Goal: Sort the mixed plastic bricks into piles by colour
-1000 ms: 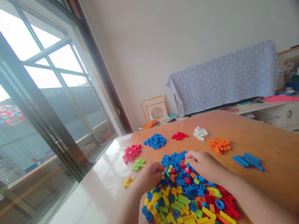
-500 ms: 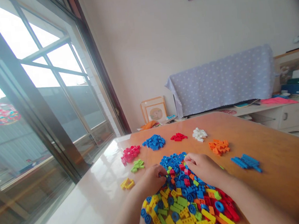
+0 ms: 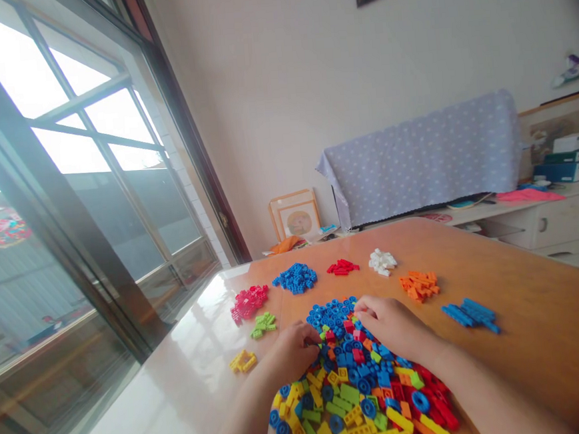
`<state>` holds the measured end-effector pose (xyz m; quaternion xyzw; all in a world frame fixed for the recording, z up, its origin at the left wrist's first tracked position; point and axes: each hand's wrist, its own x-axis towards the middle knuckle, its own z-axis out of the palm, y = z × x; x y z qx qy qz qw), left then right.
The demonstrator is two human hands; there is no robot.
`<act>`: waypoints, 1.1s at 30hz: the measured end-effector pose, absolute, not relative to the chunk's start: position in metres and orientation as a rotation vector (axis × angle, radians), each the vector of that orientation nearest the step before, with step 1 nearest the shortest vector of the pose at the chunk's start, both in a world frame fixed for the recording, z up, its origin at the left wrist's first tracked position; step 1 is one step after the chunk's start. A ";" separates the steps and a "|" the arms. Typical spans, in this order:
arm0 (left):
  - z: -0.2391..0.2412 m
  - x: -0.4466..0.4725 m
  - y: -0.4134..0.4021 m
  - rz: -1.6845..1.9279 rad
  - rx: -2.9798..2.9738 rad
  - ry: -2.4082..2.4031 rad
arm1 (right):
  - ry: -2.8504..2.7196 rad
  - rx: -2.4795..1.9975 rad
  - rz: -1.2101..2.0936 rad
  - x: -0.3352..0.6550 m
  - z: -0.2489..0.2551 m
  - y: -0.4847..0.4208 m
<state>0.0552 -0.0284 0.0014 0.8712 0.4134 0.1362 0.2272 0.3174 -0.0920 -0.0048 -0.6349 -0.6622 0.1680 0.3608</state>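
A big mixed heap of small plastic bricks (image 3: 358,392) in blue, yellow, red, green and orange lies on the wooden table (image 3: 529,332) in front of me. My left hand (image 3: 290,354) rests on the heap's left edge with its fingers curled down into the bricks. On the heap's far side my right hand (image 3: 391,326) has its fingertips pinched among blue and red pieces. What either hand grips is hidden by the fingers.
Sorted small piles lie beyond the heap: yellow (image 3: 243,362), green (image 3: 262,324), pink-red (image 3: 249,302), blue round pieces (image 3: 295,278), red (image 3: 342,267), white (image 3: 382,261), orange (image 3: 419,285), long blue bricks (image 3: 470,314). A window (image 3: 67,194) runs along the left; a cloth-covered object (image 3: 420,160) stands behind.
Both hands stay on the heap with only small finger shifts. The view has drifted slightly, so the piles sit a little further left.
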 end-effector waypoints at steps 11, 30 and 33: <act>0.007 0.056 -0.032 0.416 2.446 1.114 | -1.738 -1.619 0.424 0.312 -0.002 -0.096; 0.007 0.054 -0.030 0.461 2.240 1.213 | -1.758 -1.605 0.482 0.308 -0.001 -0.098; 0.002 0.052 -0.025 0.533 2.076 1.216 | -1.757 -1.631 0.482 0.307 -0.001 -0.096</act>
